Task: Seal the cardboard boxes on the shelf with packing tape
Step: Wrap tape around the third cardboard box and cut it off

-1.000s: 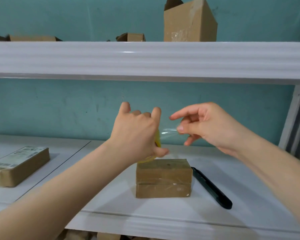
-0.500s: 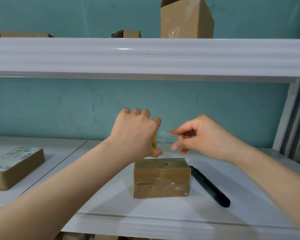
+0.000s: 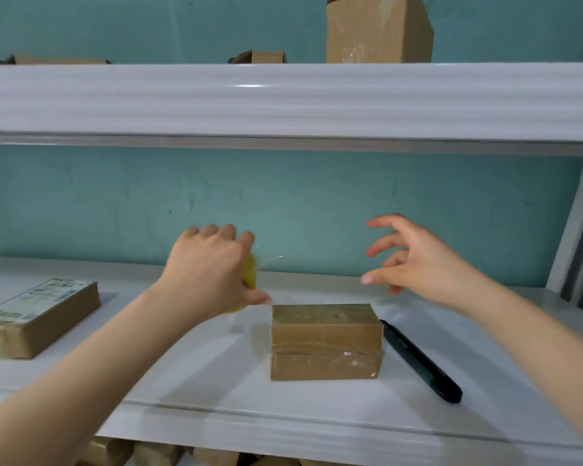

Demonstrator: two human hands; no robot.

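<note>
A small brown cardboard box (image 3: 325, 341) with clear tape across it sits on the white shelf (image 3: 216, 391) in the middle. My left hand (image 3: 209, 274) hovers above and to the left of the box and grips a yellowish roll of packing tape (image 3: 249, 275), mostly hidden behind the fingers. A short loose end of clear tape (image 3: 271, 260) sticks out to the right of the roll. My right hand (image 3: 414, 260) is in the air above the box's right end, fingers spread and holding nothing.
A black utility knife (image 3: 421, 361) lies on the shelf just right of the box. A flat labelled cardboard box (image 3: 37, 317) lies at the left. Several cardboard boxes stand on the upper shelf (image 3: 283, 99), the tallest (image 3: 379, 28) at the centre right. More boxes (image 3: 155, 454) show below.
My right hand has let go of the tape end, opened, and moved away to the right. My left hand with the roll has shifted to the left.
</note>
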